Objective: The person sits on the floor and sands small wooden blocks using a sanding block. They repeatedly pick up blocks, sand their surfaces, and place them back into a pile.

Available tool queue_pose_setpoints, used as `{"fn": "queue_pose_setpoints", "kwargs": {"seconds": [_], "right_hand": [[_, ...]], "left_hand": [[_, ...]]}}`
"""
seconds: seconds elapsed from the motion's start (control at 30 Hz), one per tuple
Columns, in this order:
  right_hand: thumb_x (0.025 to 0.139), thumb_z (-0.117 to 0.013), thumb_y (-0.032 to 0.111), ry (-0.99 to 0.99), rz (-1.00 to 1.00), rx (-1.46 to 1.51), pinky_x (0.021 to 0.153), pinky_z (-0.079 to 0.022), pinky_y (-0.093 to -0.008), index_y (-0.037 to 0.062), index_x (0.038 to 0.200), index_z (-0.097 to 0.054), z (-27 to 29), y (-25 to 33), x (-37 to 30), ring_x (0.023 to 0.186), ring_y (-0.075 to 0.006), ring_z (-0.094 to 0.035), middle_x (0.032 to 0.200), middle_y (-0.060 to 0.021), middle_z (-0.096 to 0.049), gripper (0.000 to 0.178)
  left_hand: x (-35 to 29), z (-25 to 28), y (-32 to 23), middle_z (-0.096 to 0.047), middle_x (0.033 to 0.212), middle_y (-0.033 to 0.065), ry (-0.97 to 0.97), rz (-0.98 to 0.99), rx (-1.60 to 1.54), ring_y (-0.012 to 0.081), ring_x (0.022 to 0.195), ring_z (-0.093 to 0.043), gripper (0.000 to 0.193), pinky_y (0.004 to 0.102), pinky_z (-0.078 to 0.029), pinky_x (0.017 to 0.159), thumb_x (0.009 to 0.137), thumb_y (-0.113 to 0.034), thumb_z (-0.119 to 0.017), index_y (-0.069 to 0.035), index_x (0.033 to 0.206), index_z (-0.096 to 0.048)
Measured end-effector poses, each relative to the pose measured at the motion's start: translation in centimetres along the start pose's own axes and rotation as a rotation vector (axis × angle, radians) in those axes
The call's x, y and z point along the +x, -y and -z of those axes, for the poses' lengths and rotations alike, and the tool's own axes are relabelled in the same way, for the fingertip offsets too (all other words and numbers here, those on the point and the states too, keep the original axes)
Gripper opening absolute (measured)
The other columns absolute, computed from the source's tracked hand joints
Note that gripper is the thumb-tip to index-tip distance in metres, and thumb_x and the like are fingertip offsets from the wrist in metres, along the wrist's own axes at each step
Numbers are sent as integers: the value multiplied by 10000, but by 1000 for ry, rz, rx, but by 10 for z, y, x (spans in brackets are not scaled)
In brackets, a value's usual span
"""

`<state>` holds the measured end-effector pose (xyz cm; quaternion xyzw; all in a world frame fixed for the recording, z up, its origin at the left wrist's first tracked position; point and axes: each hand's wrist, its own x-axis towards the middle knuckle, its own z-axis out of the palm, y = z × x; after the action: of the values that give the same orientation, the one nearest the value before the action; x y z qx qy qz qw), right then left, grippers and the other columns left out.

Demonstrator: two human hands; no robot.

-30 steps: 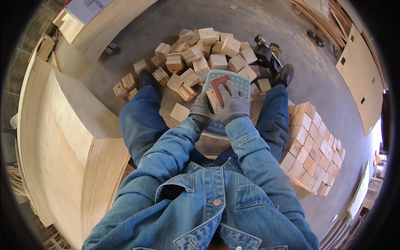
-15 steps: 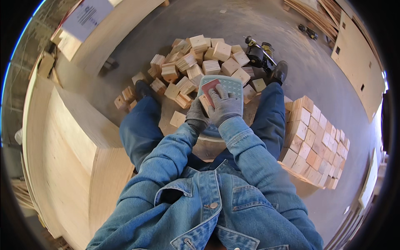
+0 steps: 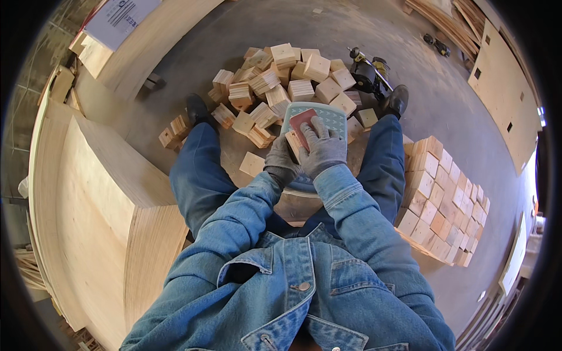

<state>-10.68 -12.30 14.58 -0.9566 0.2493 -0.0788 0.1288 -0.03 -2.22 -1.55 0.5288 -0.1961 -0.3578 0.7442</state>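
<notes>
Both my hands wear grey gloves and meet in front of me, over a pale teal plastic stool between my legs. My left hand is closed round the side of a small wooden block. On top of that block lies a reddish-brown sheet that looks like sandpaper. My right hand grips the sheet, its fingers pressing it against the block. The palms and the block's underside are hidden.
Loose wooden blocks lie heaped beyond the stool, with a black and yellow power tool to their right. Stacked blocks stand by my right leg. A large plywood box fills the left. A plywood panel is at far right.
My hands, the block and the sheet keep nearly the same pose, with only a slight shift. The whole view has moved a little; my left foot appears farther forward.
</notes>
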Motion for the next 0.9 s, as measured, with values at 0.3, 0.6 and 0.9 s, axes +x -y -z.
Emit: {"fn": "queue_pose_setpoints", "kwargs": {"seconds": [0.3,0.6,0.9], "right_hand": [[863,-757,357,-2,2,-38,1137,-465,-502,214,1491,-626,-2,-4,0,1266,-386,-602,1591,-71,-508,657],[867,-748,361,-21,40,-48,1151,-455,-494,202,1502,-625,-3,-5,-3,1278,-387,-601,1616,-70,-496,666],[907,-710,382,120,-9,-44,1199,-400,-493,225,1534,-598,19,5,-2,1359,-390,-555,1659,-58,-448,656]], "left_hand": [[4,-2,-7,-683,1301,119,26,9,73,245,1188,-668,546,401,-551,1032,889,-213,-779,-80,1368,-554],[-5,-8,-25,-691,1287,123,2,-17,89,229,1170,-681,562,384,-577,1007,861,-108,-824,-50,1352,-556],[-12,-18,-49,-537,1501,102,78,139,-92,233,1360,-540,548,394,-415,1197,1008,-94,-626,-84,1513,-414]]}}
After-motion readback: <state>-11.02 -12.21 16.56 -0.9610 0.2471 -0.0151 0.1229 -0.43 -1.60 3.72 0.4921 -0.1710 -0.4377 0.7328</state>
